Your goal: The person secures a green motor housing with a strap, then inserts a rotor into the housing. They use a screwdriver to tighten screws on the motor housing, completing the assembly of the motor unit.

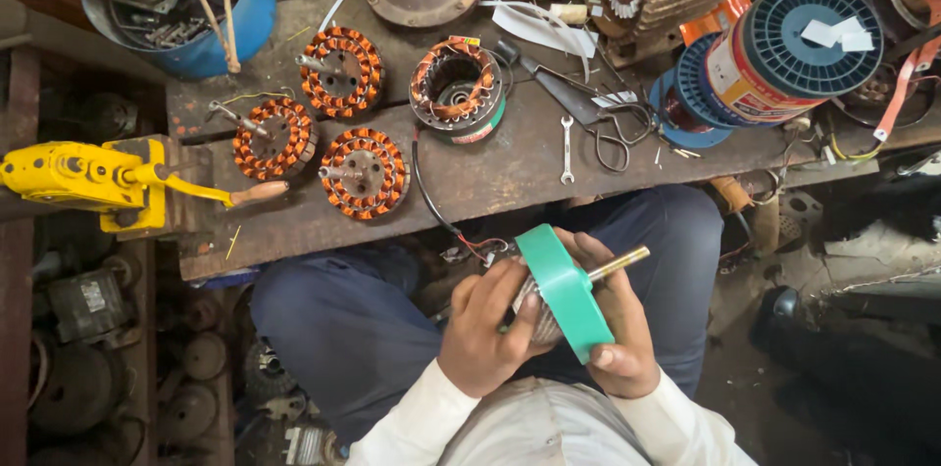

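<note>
Over my lap I hold a round green motor part (562,288) on edge, with a brass-coloured shaft (619,263) sticking out to the right. My left hand (485,329) grips its left face, fingers spread over a metal core. My right hand (613,329) clasps the green rim from behind, thumb at the bottom edge. Red and black wires (461,239) run from the part up onto the wooden bench (294,221).
Three copper-wound stators (341,72) (272,138) (363,172) lie on the bench, with another wound stator (457,86) beside them. A spanner (567,147), scissors (603,128), wire spools (784,49) and a blue tub (211,35) are there. A yellow vice (98,177) is at left.
</note>
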